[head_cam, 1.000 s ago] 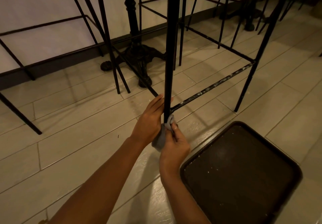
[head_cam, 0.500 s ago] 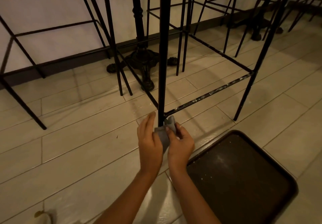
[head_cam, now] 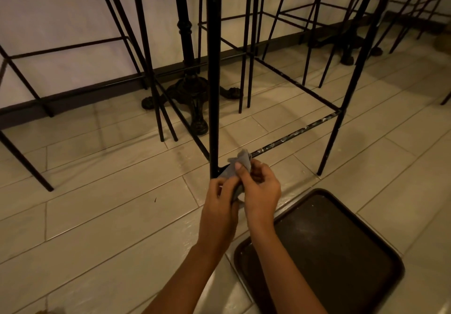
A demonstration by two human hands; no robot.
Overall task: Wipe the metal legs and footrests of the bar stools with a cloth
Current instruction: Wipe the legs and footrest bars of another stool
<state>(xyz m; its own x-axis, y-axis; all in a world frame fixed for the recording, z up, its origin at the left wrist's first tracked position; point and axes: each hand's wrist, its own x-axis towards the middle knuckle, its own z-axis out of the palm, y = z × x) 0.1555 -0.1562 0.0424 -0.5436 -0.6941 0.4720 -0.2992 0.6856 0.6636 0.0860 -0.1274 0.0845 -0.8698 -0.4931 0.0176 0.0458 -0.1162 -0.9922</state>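
Note:
A black metal stool leg (head_cam: 213, 74) stands upright straight ahead of me and reaches the floor near my hands. From its lower end a speckled, dusty footrest bar (head_cam: 295, 133) runs right to another slanted leg (head_cam: 341, 108). A small grey cloth (head_cam: 238, 167) is held between both hands just to the right of the leg's foot. My left hand (head_cam: 220, 199) pinches its lower part and my right hand (head_cam: 262, 189) pinches its upper part. The cloth is off the leg.
A dark brown square stool seat (head_cam: 329, 247) lies low at the bottom right, close to my right forearm. An ornate black table base (head_cam: 192, 91) stands behind the leg. Other thin black stool frames (head_cam: 136, 45) crowd the wall side. The floor is pale tile.
My hands have come off the leg with the cloth and shifted slightly right. The left hand no longer wraps the leg; both now handle the cloth. The view moved closer and lower.

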